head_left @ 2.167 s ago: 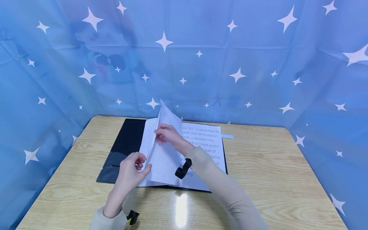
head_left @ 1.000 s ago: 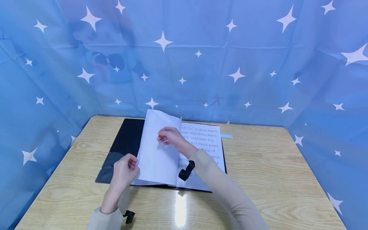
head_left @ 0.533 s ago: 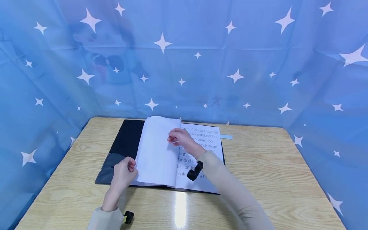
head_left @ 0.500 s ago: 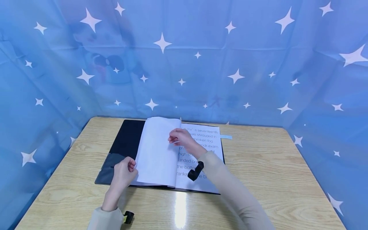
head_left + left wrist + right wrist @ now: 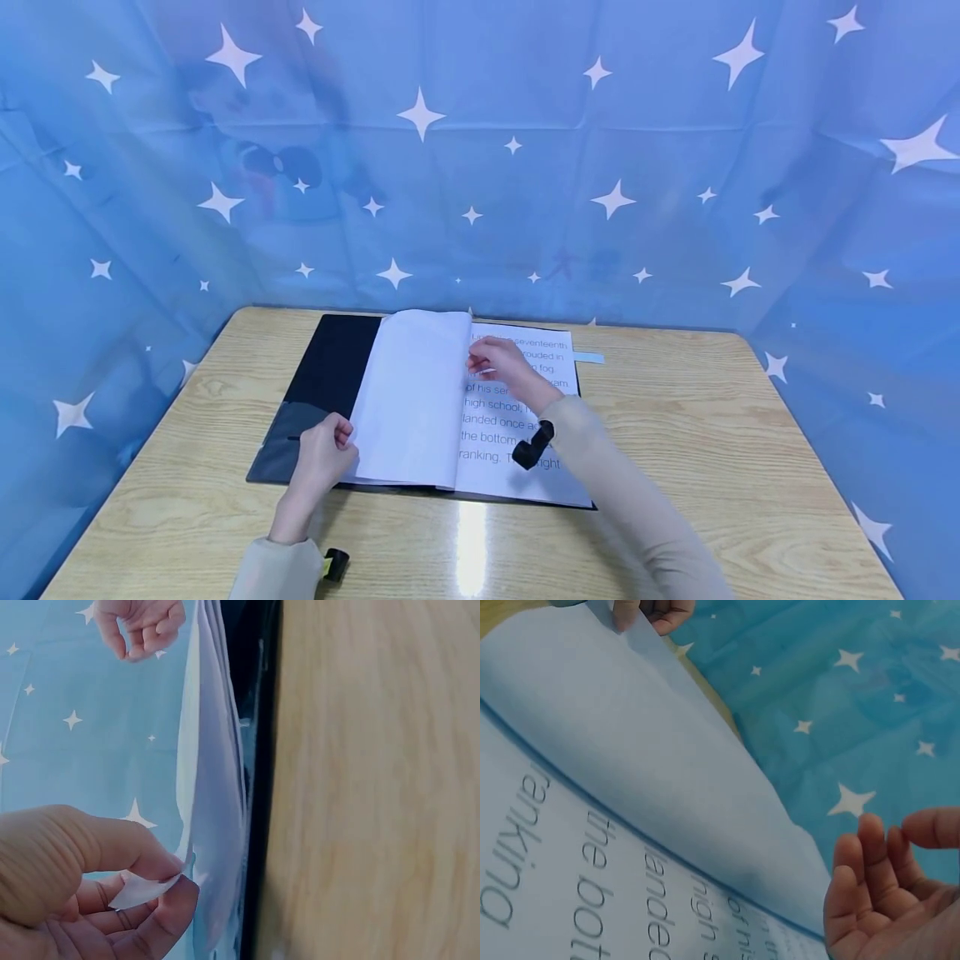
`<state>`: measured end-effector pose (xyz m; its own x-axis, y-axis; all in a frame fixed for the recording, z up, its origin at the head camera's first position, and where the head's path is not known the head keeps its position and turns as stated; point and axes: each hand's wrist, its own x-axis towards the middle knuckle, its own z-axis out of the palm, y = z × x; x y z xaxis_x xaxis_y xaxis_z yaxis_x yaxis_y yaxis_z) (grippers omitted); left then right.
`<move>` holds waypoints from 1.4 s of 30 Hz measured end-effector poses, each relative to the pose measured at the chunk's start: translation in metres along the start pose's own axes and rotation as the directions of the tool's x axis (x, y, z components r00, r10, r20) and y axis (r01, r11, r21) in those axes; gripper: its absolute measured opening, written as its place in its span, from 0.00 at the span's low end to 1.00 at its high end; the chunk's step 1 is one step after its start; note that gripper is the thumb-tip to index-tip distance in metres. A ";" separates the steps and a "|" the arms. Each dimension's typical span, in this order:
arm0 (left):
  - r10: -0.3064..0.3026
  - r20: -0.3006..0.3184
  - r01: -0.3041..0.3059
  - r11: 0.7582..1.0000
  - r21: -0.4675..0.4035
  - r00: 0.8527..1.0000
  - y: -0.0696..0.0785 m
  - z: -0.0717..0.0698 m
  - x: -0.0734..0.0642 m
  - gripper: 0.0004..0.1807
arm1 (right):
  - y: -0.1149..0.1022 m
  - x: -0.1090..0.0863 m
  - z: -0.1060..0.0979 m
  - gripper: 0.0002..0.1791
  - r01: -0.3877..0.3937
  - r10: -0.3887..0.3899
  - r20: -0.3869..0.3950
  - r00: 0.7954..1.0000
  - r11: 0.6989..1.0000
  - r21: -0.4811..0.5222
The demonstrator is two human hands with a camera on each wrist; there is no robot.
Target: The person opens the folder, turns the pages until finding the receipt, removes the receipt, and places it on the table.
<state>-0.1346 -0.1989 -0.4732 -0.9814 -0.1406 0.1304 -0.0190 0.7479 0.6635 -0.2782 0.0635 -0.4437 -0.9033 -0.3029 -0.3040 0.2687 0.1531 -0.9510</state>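
Note:
A black folder (image 5: 336,360) lies spread on the table, with large white sheets inside. One blank page (image 5: 412,400) is turned to the left half, its outer part slightly raised. My left hand (image 5: 321,450) pinches the lower outer corner of that page; in the left wrist view, the corner pokes out between thumb and fingers. Over the printed page (image 5: 495,471) on the right half hovers my right hand (image 5: 506,368), near the fold. Its fingers (image 5: 876,862) are loosely curled and hold nothing. The hand and wrist hide some of the printed lines.
A light blue tab (image 5: 589,357) sticks out from the folder's right edge. Wooden table (image 5: 675,433) surrounds the folder. A blue curtain (image 5: 525,225) with white stars hangs behind and at both sides. Black straps (image 5: 534,446) are worn on the wrists.
The page has come down from standing up to lying over on the left. My right hand has let go of it and moved right; my left hand shifted left and down.

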 end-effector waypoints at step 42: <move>-0.081 0.106 0.068 0.990 0.126 0.991 -0.009 0.003 0.004 0.16 | 0.031 0.004 -0.122 0.23 -0.038 0.013 -0.313 0.950 0.996 -0.075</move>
<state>-0.1388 -0.2044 -0.4804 -0.9913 -0.1314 -0.0024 -0.1091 0.8125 0.5727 -0.3146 0.1819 -0.4677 -0.9591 0.0084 -0.2830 0.2770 0.2344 -0.9318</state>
